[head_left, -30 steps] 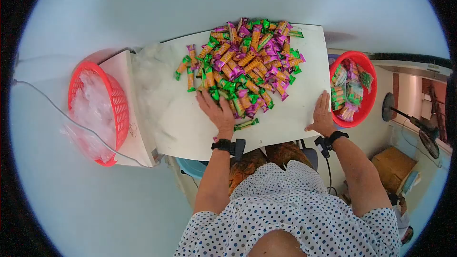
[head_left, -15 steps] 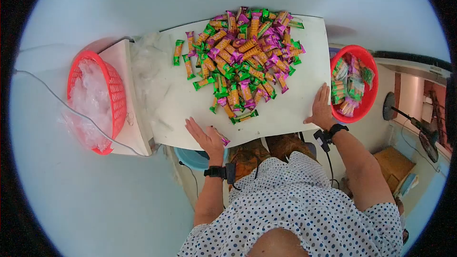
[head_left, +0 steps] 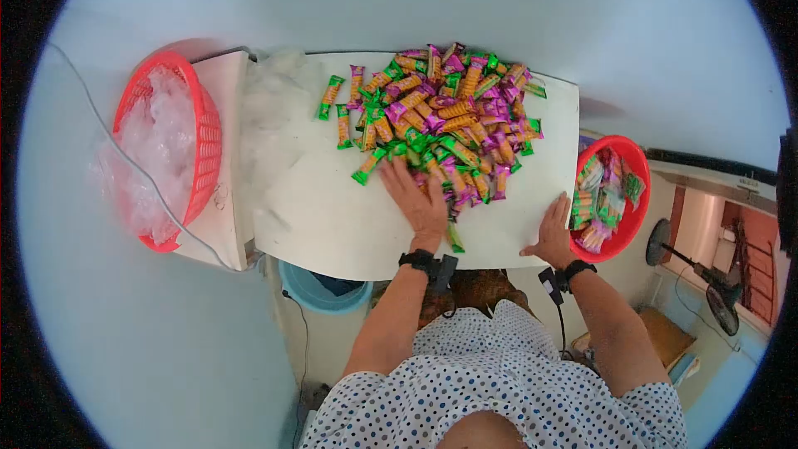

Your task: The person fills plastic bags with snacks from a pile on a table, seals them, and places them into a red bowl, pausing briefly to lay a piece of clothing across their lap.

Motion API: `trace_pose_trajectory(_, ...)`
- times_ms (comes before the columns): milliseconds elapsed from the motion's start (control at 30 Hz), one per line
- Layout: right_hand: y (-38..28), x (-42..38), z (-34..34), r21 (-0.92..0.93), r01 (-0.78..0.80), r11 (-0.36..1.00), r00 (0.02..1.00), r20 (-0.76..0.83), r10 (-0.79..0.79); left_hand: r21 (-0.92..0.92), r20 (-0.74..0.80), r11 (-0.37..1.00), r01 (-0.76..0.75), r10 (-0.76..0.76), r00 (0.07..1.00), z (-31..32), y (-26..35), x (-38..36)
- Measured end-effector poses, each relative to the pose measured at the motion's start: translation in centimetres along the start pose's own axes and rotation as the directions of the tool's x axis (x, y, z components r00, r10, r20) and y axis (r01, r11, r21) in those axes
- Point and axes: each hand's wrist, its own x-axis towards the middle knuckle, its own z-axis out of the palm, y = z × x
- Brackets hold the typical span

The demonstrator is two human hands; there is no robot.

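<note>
A heap of small wrapped snack packets (head_left: 457, 120), with green and purple ends and orange middles, covers the far middle of the white table (head_left: 324, 216). My left hand (head_left: 416, 204) lies over the near edge of the heap, fingers spread and touching packets there. Part of the heap is hidden under it. One green packet (head_left: 455, 237) pokes out to the right of that wrist. My right hand (head_left: 553, 233) rests flat on the table's right edge, fingers extended and holding nothing, beside the red basket.
A red basket (head_left: 636, 224) with bagged packets stands at the right. On the left, another red basket (head_left: 208, 158) holds clear plastic bags (head_left: 154, 145). More clear plastic (head_left: 278, 108) lies on the table's left part. A blue basin (head_left: 324, 303) sits below.
My left hand has moved from the table's near edge up and right onto the packets. My right hand stays at the right edge. The whole view has shifted slightly.
</note>
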Motion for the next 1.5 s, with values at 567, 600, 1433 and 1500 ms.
trace_pose_trajectory(567, -0.8, 0.0, 1.0, 0.052, 0.083, 0.995, 0.996, -0.045, -0.080, 0.140, 0.058, 0.955, -0.263, 0.257, 0.965, -9.8, -5.5, 14.1)
trace_pose_trajectory(600, -1.0, -0.1, 0.9, 0.071, 0.059, 0.996, 0.998, -0.034, -0.057, 0.124, 0.069, 0.960, -0.252, 0.245, 0.967, -9.8, -6.2, 15.5)
trace_pose_trajectory(1433, -2.7, -0.7, 0.1, 0.029, -0.003, 1.000, 0.999, -0.033, 0.004, 0.044, 0.241, 0.971, -0.236, 0.219, 0.945, -7.0, -4.6, 21.8)
trace_pose_trajectory(1500, -3.1, -0.9, -0.6, 0.055, -0.027, 0.998, 1.000, 0.005, 0.026, -0.046, 0.349, 0.982, -0.184, 0.188, 0.918, -6.4, -4.1, 22.0)
